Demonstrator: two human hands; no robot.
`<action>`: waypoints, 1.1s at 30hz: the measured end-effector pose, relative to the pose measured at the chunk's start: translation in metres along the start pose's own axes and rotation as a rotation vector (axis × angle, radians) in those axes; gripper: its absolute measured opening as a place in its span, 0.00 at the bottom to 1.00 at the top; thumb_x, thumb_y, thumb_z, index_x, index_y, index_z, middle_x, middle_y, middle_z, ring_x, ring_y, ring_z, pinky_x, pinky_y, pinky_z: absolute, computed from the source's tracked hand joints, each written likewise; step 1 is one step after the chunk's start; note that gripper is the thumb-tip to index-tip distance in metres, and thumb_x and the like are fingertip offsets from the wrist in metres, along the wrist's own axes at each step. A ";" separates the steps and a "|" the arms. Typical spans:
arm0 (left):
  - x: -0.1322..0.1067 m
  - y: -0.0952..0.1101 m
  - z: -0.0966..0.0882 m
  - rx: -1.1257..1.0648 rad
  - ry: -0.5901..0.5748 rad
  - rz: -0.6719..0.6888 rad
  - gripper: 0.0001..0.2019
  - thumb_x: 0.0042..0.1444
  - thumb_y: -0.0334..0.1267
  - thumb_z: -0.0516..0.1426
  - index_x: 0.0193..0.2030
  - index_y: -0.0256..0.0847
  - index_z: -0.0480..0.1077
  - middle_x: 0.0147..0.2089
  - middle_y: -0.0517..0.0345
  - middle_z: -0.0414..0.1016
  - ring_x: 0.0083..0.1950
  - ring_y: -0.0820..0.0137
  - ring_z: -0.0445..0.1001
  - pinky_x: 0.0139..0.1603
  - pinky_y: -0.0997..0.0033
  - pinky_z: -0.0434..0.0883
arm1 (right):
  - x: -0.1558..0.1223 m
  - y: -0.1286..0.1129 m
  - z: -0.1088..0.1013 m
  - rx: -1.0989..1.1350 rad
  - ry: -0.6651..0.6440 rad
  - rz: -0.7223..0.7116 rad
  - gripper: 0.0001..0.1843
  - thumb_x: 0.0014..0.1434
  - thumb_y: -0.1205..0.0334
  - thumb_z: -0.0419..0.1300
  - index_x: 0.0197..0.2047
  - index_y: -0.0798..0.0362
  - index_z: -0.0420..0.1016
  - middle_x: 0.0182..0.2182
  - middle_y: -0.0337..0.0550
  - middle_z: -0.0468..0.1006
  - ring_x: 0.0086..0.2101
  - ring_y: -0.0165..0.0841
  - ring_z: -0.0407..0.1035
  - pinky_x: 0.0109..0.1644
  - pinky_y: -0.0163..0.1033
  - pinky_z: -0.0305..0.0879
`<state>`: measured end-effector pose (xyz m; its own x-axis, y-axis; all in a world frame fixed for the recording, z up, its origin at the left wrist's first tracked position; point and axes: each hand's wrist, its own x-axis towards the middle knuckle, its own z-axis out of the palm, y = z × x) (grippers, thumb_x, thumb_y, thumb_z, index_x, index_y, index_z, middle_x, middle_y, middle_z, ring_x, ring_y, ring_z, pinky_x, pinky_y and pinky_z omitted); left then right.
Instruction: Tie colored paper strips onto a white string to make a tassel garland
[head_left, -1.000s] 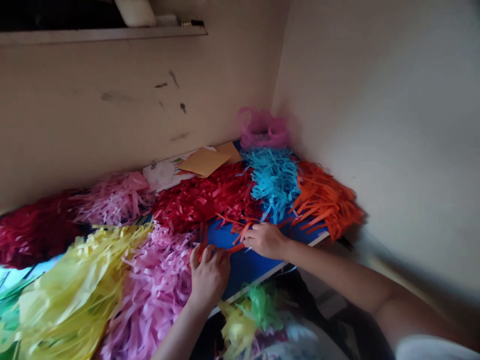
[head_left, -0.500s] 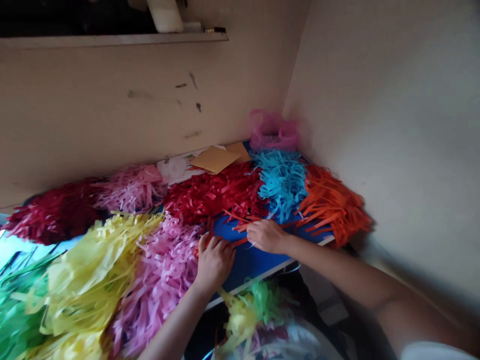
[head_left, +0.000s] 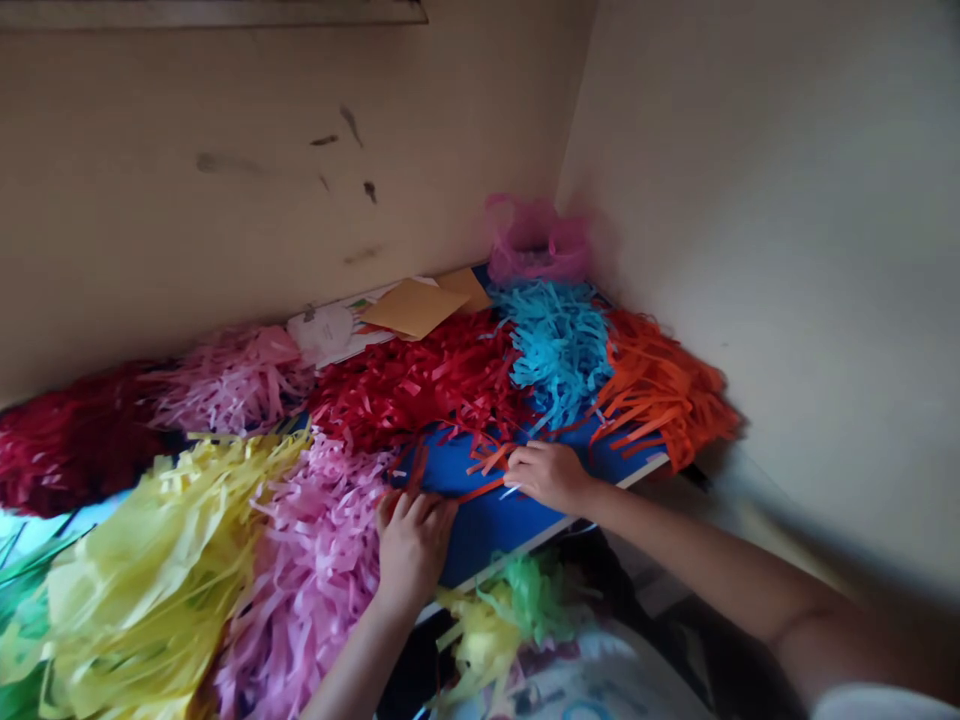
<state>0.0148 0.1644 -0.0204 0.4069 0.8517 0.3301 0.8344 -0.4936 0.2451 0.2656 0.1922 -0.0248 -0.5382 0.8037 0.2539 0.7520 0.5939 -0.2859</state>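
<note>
On the blue tabletop (head_left: 480,535), an orange paper strip (head_left: 478,492) runs between my two hands. My left hand (head_left: 412,540) is closed at its left end, fingers curled down, with bits of orange paper showing by the fingertips. My right hand (head_left: 553,476) is closed in a pinch on the strip's other end, where more loose orange strips lie. A thin white piece (head_left: 510,492) sticks out under its fingers; I cannot make out what it is. Pink shredded paper (head_left: 322,560) lies beside my left hand, and red shredded paper (head_left: 427,380) lies just beyond both.
Blue fringe (head_left: 559,345) and orange fringe (head_left: 664,390) lie at the right end, a pink plastic bag (head_left: 536,245) behind them. Brown envelopes (head_left: 412,308) rest near the wall. Yellow paper (head_left: 157,570) spreads at left. Below the table edge, yellow and green shreds (head_left: 525,600) top a pale bundle.
The view has tilted down and shifted slightly, so the shelf is mostly out of frame. Both hands stay on the orange strip, now lying a little farther apart from the red pile.
</note>
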 end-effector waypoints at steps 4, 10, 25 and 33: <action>0.002 -0.006 0.004 -0.008 -0.027 -0.077 0.10 0.62 0.40 0.56 0.33 0.45 0.77 0.35 0.56 0.79 0.39 0.62 0.72 0.48 0.58 0.62 | 0.000 0.009 -0.001 0.092 -0.007 0.088 0.05 0.58 0.59 0.66 0.31 0.50 0.78 0.35 0.36 0.79 0.35 0.28 0.71 0.38 0.32 0.61; 0.014 0.008 -0.003 0.062 -0.078 -0.136 0.07 0.58 0.38 0.58 0.31 0.44 0.75 0.33 0.55 0.77 0.40 0.57 0.71 0.46 0.53 0.60 | 0.010 0.002 -0.002 0.104 -0.036 0.164 0.01 0.56 0.64 0.64 0.32 0.51 0.77 0.36 0.37 0.78 0.33 0.29 0.70 0.34 0.33 0.59; 0.031 0.023 0.008 0.157 0.020 0.256 0.09 0.60 0.29 0.55 0.33 0.41 0.76 0.33 0.56 0.79 0.36 0.63 0.75 0.57 0.44 0.60 | 0.023 -0.009 -0.012 -0.040 -0.126 -0.069 0.09 0.63 0.67 0.57 0.32 0.55 0.77 0.33 0.44 0.77 0.35 0.34 0.66 0.34 0.36 0.58; 0.014 0.031 -0.070 0.004 0.191 0.425 0.08 0.62 0.27 0.54 0.43 0.36 0.74 0.38 0.55 0.81 0.38 0.68 0.77 0.63 0.49 0.57 | -0.032 -0.048 -0.116 0.682 0.431 0.175 0.20 0.70 0.59 0.47 0.37 0.47 0.81 0.28 0.41 0.76 0.30 0.32 0.70 0.36 0.37 0.65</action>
<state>0.0202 0.1483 0.0560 0.6374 0.5264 0.5628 0.6102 -0.7908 0.0486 0.2908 0.1333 0.0883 -0.1371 0.8843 0.4463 0.3400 0.4652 -0.8173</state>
